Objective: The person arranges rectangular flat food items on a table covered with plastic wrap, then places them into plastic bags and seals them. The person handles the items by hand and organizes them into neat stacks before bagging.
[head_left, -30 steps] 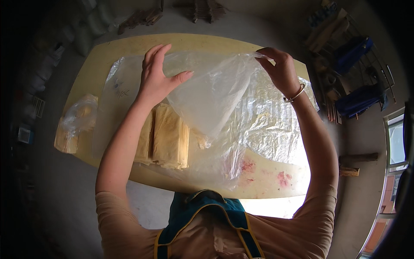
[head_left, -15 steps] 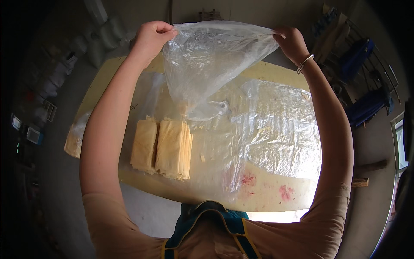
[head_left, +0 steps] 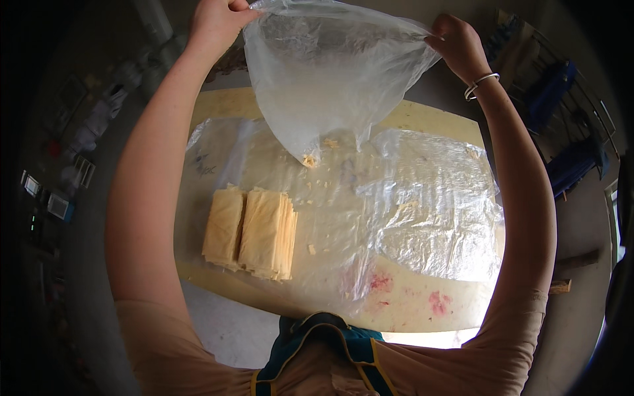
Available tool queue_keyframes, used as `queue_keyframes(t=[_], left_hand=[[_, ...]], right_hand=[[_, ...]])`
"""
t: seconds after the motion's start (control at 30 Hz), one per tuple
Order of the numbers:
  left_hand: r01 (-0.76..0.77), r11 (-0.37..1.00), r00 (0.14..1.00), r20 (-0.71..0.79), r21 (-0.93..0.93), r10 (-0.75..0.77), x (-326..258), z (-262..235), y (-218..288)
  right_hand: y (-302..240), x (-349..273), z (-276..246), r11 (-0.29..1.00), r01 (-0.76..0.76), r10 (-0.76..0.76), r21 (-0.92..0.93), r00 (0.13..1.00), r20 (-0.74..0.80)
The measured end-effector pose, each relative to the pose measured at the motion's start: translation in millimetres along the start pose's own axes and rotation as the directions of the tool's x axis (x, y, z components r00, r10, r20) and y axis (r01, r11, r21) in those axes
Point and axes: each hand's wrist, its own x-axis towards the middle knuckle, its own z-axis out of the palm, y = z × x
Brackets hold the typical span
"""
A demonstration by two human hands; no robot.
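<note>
A clear plastic bag (head_left: 323,72) hangs stretched between my two raised hands over the far side of the table. My left hand (head_left: 223,18) pinches its upper left corner, partly cut off by the top of the picture. At the upper right corner, my right hand (head_left: 457,45) grips the edge with closed fingers; a bangle circles that wrist. Small yellowish crumbs (head_left: 308,160) show at the bag's low tip. Two side-by-side stacks of thin, pale yellow folded sheets (head_left: 265,231) lie on the table, nearer to me, touched by neither hand.
Crumpled clear plastic film (head_left: 436,204) covers much of the pale yellow table (head_left: 429,119), with scattered crumbs on it. Red stains (head_left: 439,302) mark the near right part. Dark blue items (head_left: 561,162) hang on a rack at the right. White objects (head_left: 99,115) stand along the left.
Both hands have moved up and slightly apart, lifting the bag higher and spreading it wider. Its lower tip has shifted right, away from the stacks. The stacks stay in place on the table.
</note>
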Motion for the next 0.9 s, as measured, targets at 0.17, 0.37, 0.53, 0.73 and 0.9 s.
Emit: queue_keyframes(t=[0.17, 0.37, 0.53, 0.73, 0.9], left_hand=[[-0.077, 0.986, 0.997, 0.012, -0.149, 0.08, -7, -9, -2], [0.053, 0.954, 0.975, 0.223, -0.294, 0.014, -16, -12, 7], [0.209, 0.939, 0.954, 0.269, -0.274, -0.133, -19, -5, 8], [0.259, 0.733, 0.966, 0.153, -0.629, -0.21, -22, 6, 9], [0.241, 0.661, 0.969, 0.133, -0.711, -0.21, -28, 1, 33]], right_hand=[[3, 5, 0, 0.991, 0.028, -0.033, 0.127, 0.999, 0.039], [-1, -8, 2, 0.957, -0.042, 0.004, 0.288, 0.991, 0.13], [-14, -18, -2, 0.99, -0.044, 0.032, 0.133, 0.995, 0.091], [-10, -32, -14, 0.968, -0.038, 0.031, 0.249, 0.999, 0.034], [6, -42, -30, 0.965, -0.129, 0.145, 0.228, 0.988, -0.054]])
